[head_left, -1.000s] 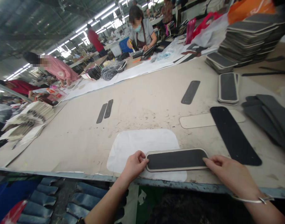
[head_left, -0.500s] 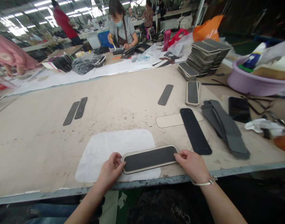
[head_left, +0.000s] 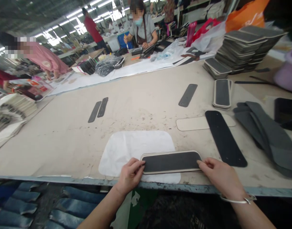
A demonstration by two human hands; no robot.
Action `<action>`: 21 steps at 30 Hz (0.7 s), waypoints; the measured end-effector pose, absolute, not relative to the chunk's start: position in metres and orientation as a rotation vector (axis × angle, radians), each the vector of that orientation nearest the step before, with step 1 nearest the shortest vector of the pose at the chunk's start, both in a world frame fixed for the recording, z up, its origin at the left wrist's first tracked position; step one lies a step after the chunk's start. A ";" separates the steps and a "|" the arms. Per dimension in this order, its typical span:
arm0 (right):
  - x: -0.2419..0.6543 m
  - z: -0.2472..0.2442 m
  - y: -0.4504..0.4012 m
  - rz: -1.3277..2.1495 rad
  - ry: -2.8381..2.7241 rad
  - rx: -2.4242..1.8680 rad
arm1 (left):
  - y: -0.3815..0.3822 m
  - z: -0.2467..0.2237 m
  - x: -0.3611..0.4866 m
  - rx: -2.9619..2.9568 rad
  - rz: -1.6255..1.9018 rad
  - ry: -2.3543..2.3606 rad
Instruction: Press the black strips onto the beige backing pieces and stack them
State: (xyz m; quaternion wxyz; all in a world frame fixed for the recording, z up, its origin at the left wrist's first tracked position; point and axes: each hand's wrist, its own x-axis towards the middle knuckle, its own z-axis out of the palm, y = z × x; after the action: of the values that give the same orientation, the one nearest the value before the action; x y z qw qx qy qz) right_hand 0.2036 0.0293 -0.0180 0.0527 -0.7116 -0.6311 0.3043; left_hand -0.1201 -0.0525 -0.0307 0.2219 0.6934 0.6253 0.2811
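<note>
A long dark grey panel with a pale border and rounded corners (head_left: 171,161) lies near the table's front edge, partly over a white sheet (head_left: 133,143). My left hand (head_left: 131,173) pinches its left end between thumb and fingers. At the opposite end, my right hand (head_left: 218,173) has its thumb on top and its fingers curled at the edge. Pale edges show along the panel's far side, so it may be layered; how many layers I cannot tell. Right of the panel, a black strip with small holes (head_left: 224,136) crosses a cream strip (head_left: 191,124).
Grey strips (head_left: 270,133) lie at the right, below a short pile of bordered panels (head_left: 222,92). Taller stacks (head_left: 243,47) stand behind. Small dark strips (head_left: 98,108) rest at mid-table. Across the table, a masked co-worker (head_left: 143,28) handles a dark piece; another person in pink (head_left: 45,58) leans at the left.
The view has swung left, so the table's contents appear further right. Both hands still grip the panel's ends, and it looks slightly more level.
</note>
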 end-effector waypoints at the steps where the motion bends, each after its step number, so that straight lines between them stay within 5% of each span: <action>1: 0.204 -0.019 0.030 0.920 -1.935 -2.164 | -0.053 -0.031 -0.120 1.910 0.779 1.732; 21: 0.200 -0.013 0.029 0.933 -1.845 -2.127 | -0.052 -0.030 -0.120 1.940 0.748 1.696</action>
State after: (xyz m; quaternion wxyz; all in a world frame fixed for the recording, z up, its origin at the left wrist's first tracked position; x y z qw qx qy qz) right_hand 0.2001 0.0291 -0.0133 0.0876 -0.7143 -0.6197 0.3133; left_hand -0.1204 -0.0520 -0.0300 0.2272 0.7040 0.6157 0.2715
